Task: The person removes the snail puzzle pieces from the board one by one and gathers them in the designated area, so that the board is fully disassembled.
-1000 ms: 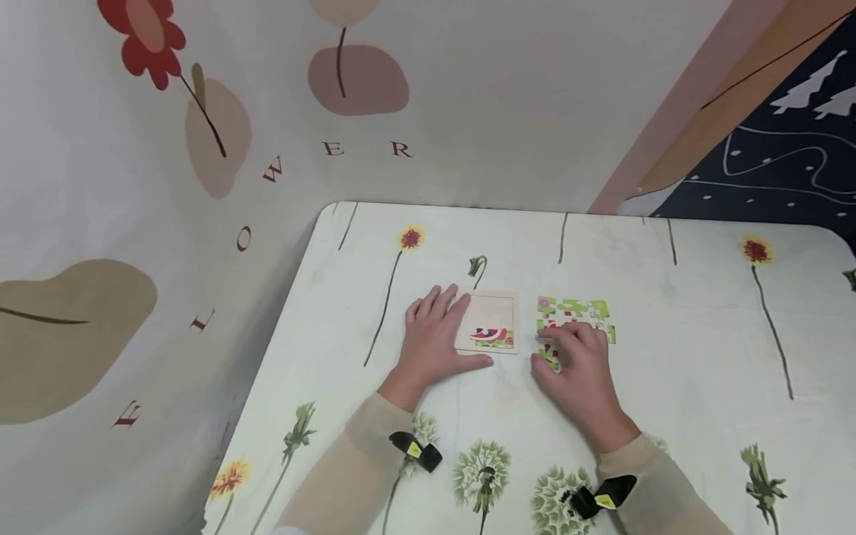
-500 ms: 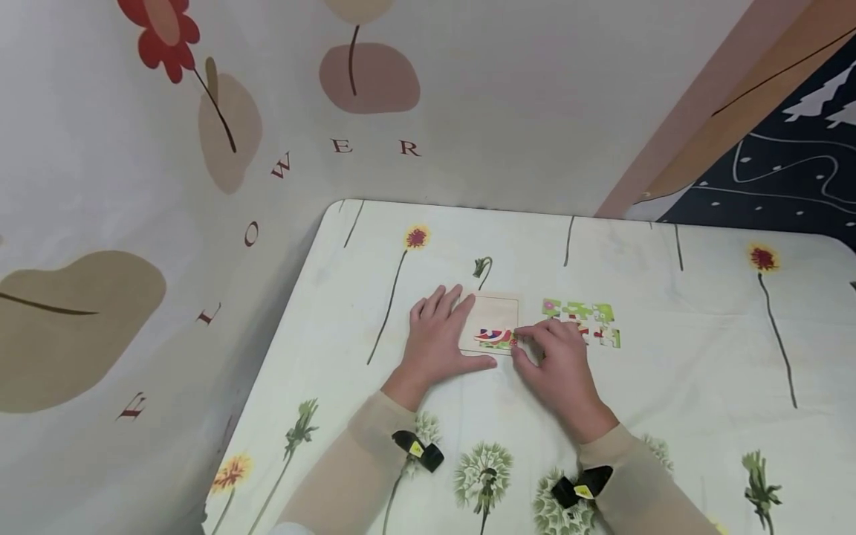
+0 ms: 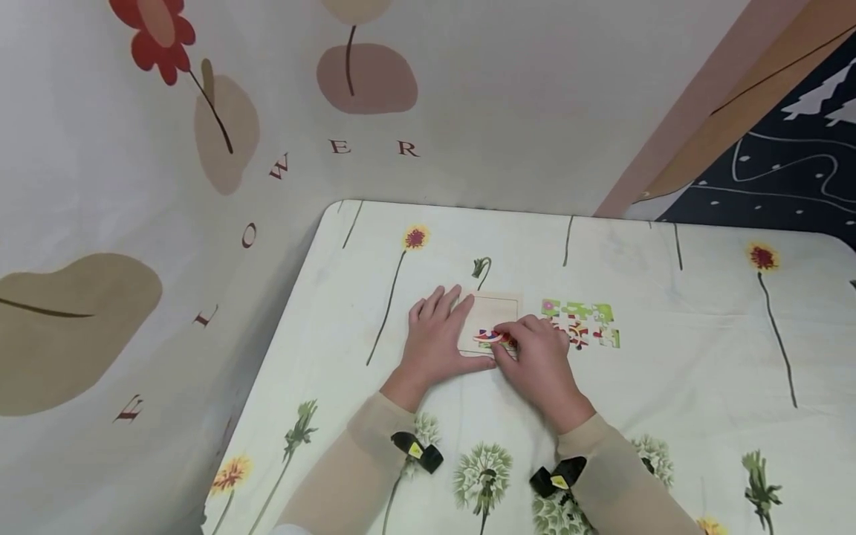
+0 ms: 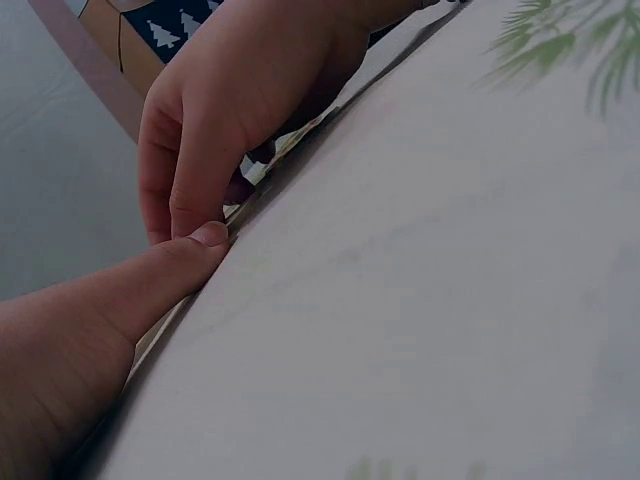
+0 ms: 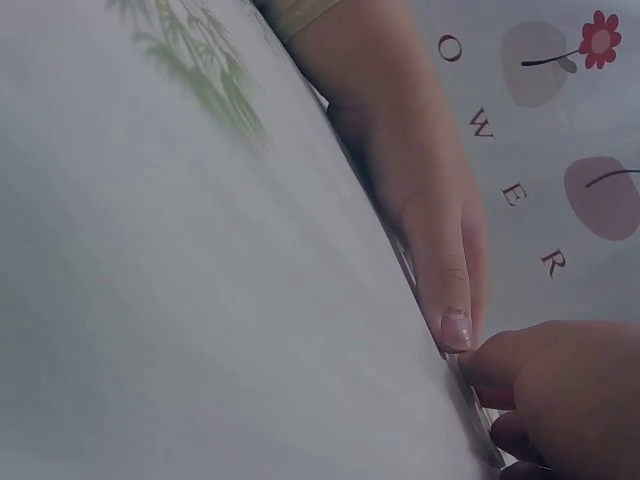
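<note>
A small square wooden puzzle board (image 3: 491, 310) lies on the table, with a few colourful fitted pieces (image 3: 487, 337) along its lower edge. My left hand (image 3: 435, 334) rests at the board's left side, fingers spread and thumb along the near edge. Over the lower right of the board, my right hand (image 3: 540, 364) pinches a puzzle piece between thumb and forefinger; the fingers cover most of it. The right fingertips almost meet the left thumb (image 4: 200, 243). In the right wrist view the board is seen nearly edge-on, below the right hand (image 5: 570, 400).
Loose puzzle pieces (image 3: 585, 312), green, red and white, lie in rows to the right of the board. A white cloth with printed flowers covers the table (image 3: 695, 357). A patterned wall (image 3: 495, 148) stands behind the far edge.
My right hand has moved left from the loose pieces onto the board, carrying a puzzle piece from the lower left of the group. The left hand stays in place.
</note>
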Motion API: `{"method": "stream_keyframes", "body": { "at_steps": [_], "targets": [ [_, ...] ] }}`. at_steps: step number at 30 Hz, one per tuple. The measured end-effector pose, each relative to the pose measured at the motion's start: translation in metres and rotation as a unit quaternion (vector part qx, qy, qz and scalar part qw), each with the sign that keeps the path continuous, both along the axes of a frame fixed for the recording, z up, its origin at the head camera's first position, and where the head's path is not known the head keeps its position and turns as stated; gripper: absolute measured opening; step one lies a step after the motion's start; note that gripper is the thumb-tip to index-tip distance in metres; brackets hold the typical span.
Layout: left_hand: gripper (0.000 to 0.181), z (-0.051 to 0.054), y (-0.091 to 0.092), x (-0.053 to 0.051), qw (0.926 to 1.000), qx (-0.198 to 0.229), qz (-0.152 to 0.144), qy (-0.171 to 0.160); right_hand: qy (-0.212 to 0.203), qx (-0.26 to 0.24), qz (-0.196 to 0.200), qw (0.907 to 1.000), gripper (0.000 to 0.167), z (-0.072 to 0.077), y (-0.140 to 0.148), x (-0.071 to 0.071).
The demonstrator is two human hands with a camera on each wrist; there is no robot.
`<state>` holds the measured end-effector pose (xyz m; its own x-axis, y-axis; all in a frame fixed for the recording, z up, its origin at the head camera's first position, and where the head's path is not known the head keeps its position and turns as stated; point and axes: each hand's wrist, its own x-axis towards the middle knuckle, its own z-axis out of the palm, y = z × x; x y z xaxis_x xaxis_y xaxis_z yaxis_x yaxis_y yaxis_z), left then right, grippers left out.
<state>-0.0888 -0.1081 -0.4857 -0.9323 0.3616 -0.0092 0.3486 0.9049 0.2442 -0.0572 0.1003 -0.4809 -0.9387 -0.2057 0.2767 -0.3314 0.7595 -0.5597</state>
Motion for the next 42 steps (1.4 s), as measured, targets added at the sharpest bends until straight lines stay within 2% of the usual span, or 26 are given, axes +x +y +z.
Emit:
{"method": "stream_keyframes", "body": {
  "at_steps": [14,23,26,35,42],
  "targets": [
    [0.118,0.004,-0.002,0.0,0.9999,0.017,0.002,-0.001,-0.07,0.019,-0.011,0.9973,0.021,0.009,-0.004,-0.003],
    [0.118,0.003,-0.002,0.001,0.9999,0.017,0.001,0.002,-0.088,0.007,-0.009,0.9961,0.02,0.01,-0.004,-0.002],
    [0.119,0.001,-0.003,0.002,0.9999,0.015,0.001,0.005,-0.078,-0.003,-0.007,0.9969,0.02,0.007,-0.004,0.0],
    [0.118,0.0,0.0,0.002,0.9999,0.015,0.001,0.006,-0.006,-0.027,0.008,0.9996,0.017,0.004,-0.003,0.002],
    [0.118,0.001,0.001,0.001,0.9998,0.014,0.0,0.011,0.024,-0.039,0.026,0.9986,0.024,0.003,-0.001,0.002]
  ]
}}
